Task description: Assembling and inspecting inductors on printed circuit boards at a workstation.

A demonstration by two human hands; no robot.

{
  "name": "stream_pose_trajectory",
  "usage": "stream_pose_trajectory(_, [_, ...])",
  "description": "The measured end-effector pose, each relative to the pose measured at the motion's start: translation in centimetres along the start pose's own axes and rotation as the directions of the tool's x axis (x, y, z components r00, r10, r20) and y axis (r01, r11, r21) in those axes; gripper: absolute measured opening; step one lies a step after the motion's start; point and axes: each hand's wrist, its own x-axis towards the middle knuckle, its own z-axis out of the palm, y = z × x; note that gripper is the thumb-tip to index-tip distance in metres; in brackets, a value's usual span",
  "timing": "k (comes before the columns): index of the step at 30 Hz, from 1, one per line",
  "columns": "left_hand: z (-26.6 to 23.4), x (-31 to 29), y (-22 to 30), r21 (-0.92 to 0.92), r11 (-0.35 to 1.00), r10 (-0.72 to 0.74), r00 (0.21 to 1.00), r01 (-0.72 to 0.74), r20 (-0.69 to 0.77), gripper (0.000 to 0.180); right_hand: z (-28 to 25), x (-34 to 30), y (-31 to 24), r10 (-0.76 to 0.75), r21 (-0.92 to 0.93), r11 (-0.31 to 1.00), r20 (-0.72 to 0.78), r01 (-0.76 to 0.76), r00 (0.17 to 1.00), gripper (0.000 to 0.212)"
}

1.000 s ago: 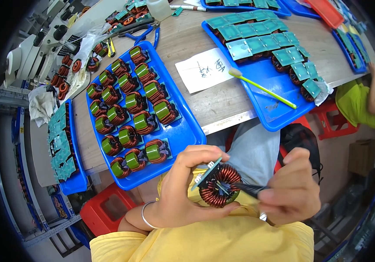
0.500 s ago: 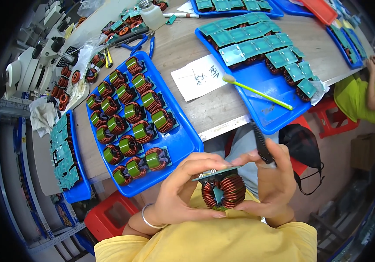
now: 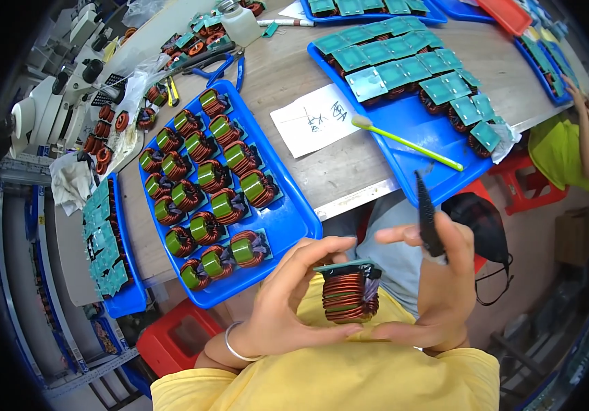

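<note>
In front of my chest, my left hand (image 3: 294, 294) grips a toroidal choke coil (image 3: 349, 299) with thumb below and fingers at the top. Copper wire wraps the coil, and a small green circuit board (image 3: 352, 265) caps it, turned up. The thumb of my right hand (image 3: 438, 294) is at the coil's underside, while its index finger is raised. Black tweezers (image 3: 429, 229) with a ribbed grip are tucked between the right fingers, points up and away from the coil.
Left, a blue tray (image 3: 287, 236) holds rows of similar coils; another blue tray (image 3: 404, 161) bears board-topped coils and a green-handled brush (image 3: 411, 145). Between them lies a paper sheet (image 3: 315, 123). Blue-handled pliers (image 3: 219, 70) lie farther back. A person (image 3: 561, 154) sits at right.
The coil has turned in my hands, now showing its side windings instead of its open centre. My right fingers have lifted off the board, and the tweezers have shifted right with them.
</note>
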Motion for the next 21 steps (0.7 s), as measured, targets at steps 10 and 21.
stream_pose_trajectory(10, [0.1,0.0,-0.5,-0.193,0.981,0.001,1.000,-0.002,-0.004,0.069,0.1,-2.0,1.2,0.066,0.078,0.995,0.041,-0.069,0.997,0.105])
stream_pose_trajectory(21, [-0.7,0.2,-0.2,0.102,0.980,0.172,0.985,-0.171,-0.002,0.061,0.8,-1.7,1.4,-0.008,0.179,0.984,0.027,0.003,1.000,0.089])
